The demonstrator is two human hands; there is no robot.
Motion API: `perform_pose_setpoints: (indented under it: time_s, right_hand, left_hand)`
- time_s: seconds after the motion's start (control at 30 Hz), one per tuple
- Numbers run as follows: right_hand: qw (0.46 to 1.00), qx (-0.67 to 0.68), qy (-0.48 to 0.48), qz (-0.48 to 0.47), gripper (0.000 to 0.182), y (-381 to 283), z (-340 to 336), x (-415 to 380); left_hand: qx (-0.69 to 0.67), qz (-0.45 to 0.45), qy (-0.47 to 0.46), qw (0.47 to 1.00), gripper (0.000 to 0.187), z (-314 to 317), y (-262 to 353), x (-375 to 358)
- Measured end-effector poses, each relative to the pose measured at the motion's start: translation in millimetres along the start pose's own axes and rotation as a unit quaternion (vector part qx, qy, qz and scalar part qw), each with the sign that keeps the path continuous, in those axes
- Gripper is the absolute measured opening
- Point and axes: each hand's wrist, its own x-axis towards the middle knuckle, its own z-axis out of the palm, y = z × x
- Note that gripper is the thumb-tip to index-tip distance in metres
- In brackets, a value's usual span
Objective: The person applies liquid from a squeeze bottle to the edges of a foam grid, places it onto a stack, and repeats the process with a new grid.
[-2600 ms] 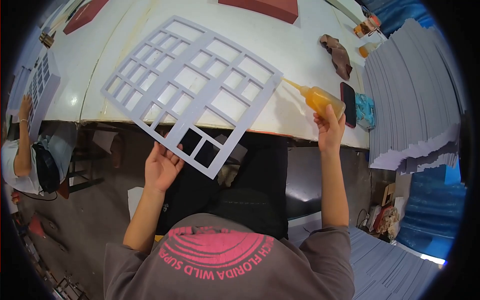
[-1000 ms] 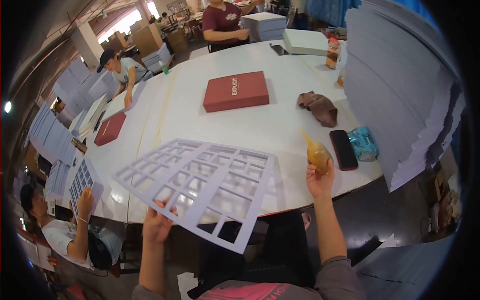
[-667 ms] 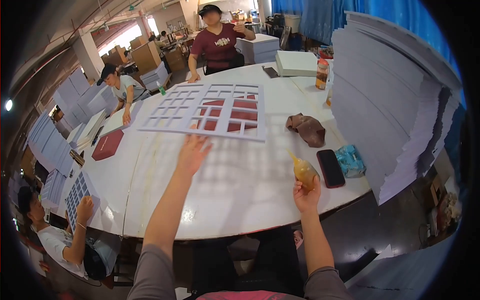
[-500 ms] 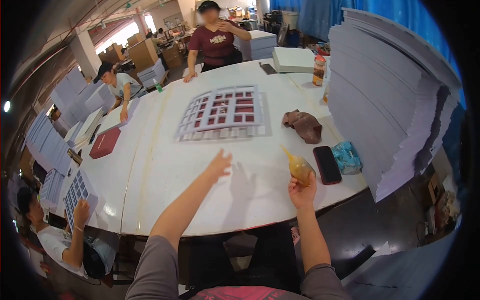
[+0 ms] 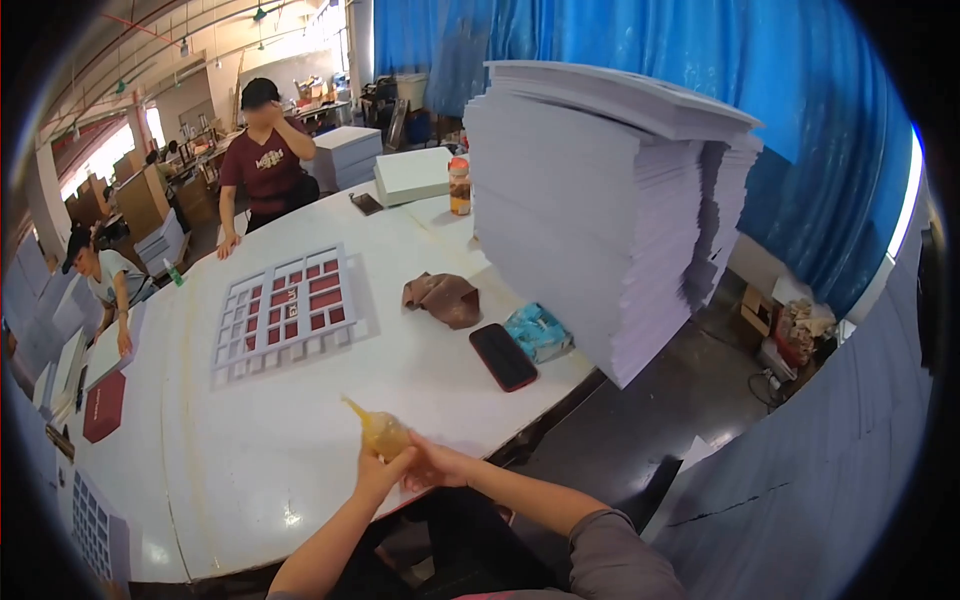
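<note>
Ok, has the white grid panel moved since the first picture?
Yes, farther in across the table: the white grid panel jutted past the near edge then; now it lies over a red box, clear of that edge.

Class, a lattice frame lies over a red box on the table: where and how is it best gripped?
Probably by the near rail of the lattice frame, coming from the camera wearer's side: thumb above, fingers beneath. The frame is flat and thin-barred, and its overhang past the red box seems to leave finger room. The left hand should first release the squeeze bottle.
</note>
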Motion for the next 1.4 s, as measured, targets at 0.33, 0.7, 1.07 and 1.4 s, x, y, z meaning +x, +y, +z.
perform_pose_setpoints:
  time_s: [0.33,0.7,1.07,1.4]
  right_hand:
    - [0.507,-0.243,0.441,-0.700,0.022,-241,114,-231]
    - [0.589,-0.384,0.464,-0.539,0.030,-406,48,-180]
    - [0.789,-0.503,0.251,-0.249,0.036,-189,100,97]
    - [0.794,-0.525,0.196,-0.236,0.042,-156,164,151]
  left_hand:
    - [0.229,0.062,0.421,0.876,0.060,-221,-40,-86]
    - [0.355,-0.040,0.562,0.746,0.043,-256,-29,-125]
    - [0.369,-0.065,0.560,0.739,0.064,-247,-6,-138]
    - [0.393,-0.092,0.562,0.722,0.065,-241,-8,-137]
